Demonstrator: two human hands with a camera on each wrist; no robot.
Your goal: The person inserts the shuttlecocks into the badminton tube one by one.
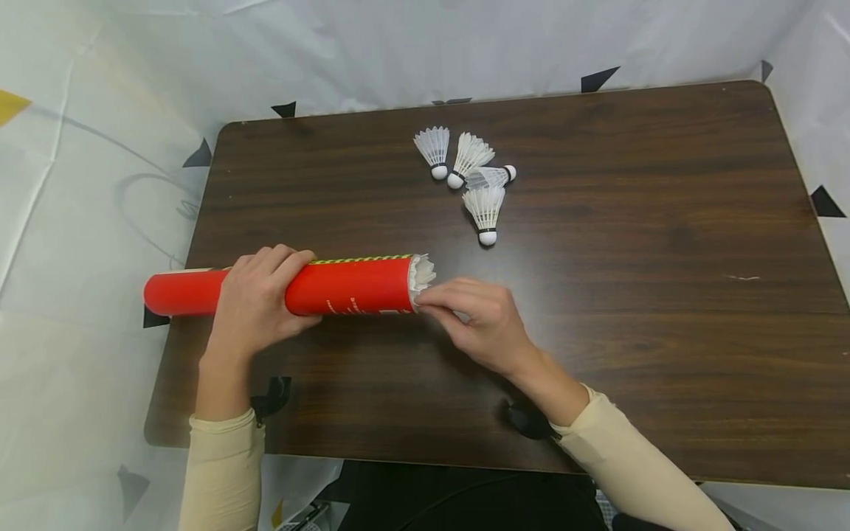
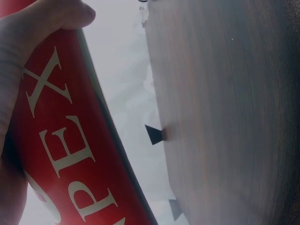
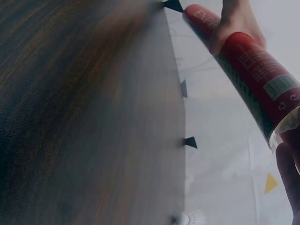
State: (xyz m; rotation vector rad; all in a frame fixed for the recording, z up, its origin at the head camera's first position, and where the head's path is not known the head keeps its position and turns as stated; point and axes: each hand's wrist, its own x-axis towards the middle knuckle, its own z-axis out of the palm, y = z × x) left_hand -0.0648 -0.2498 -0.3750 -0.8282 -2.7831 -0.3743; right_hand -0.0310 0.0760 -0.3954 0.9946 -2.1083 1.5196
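A red shuttlecock tube (image 1: pixel 352 289) lies level above the left part of the table, its mouth facing right. My left hand (image 1: pixel 254 306) grips it around the middle, fingers over the top. White feathers of a shuttlecock (image 1: pixel 423 271) stick out of the mouth. There my right hand (image 1: pixel 479 321) pinches the feather edge between thumb and forefinger; its fingertips partly cover the lower rim. The left wrist view shows large pale letters on the tube (image 2: pixel 70 126). In the right wrist view, a barcode shows near the tube's mouth (image 3: pixel 274 123).
Several loose shuttlecocks lie in a cluster behind the tube's mouth, the nearest shuttlecock (image 1: pixel 485 208) with its cork toward me. The dark wooden table (image 1: pixel 651 280) has white sheeting (image 1: pixel 412 51) behind it and at both sides. Black tape pieces (image 1: pixel 599 79) mark its edges.
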